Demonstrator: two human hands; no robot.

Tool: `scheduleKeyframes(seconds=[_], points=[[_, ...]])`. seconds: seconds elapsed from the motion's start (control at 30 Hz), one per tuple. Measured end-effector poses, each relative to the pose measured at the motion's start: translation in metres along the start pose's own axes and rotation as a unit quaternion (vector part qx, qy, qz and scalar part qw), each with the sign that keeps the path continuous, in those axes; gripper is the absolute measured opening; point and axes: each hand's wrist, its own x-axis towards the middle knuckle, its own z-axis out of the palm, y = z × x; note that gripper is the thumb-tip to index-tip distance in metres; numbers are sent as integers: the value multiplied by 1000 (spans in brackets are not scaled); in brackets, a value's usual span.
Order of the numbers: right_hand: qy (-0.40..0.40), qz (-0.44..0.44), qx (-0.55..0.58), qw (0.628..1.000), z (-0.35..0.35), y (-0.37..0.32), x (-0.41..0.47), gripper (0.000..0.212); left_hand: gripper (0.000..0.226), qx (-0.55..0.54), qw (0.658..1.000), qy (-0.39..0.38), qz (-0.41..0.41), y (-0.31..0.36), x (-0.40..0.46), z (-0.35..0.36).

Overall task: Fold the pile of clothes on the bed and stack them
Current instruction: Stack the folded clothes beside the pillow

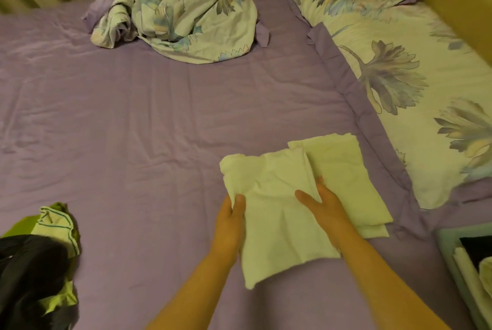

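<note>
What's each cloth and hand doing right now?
White cloth: partly folded, held by both hands.
Folded white cloth: flat, partly under the first.
Left hand: gripping the cloth's left edge.
Right hand: gripping its right edge.
Floral bedding: crumpled.
Unfolded pile: heaped.

Two hands [231, 223] – both on one of two pale folded cloths [277, 212]. Two flowered pillows [399, 84], one crumpled flowered cover [183, 15], one unfolded heap [40, 263] – left.
</note>
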Motion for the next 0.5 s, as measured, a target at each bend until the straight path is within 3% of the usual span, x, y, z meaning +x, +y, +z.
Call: scheduleKeyframes(seconds=[0.37,0.5], points=[[92,-31,-68,993,-120,-32,20,41,27,40,993,-113,10,34,22,114],[110,-20,-76,991,-138,-16,39,40,42,59,989,-135,-10,32,35,135]])
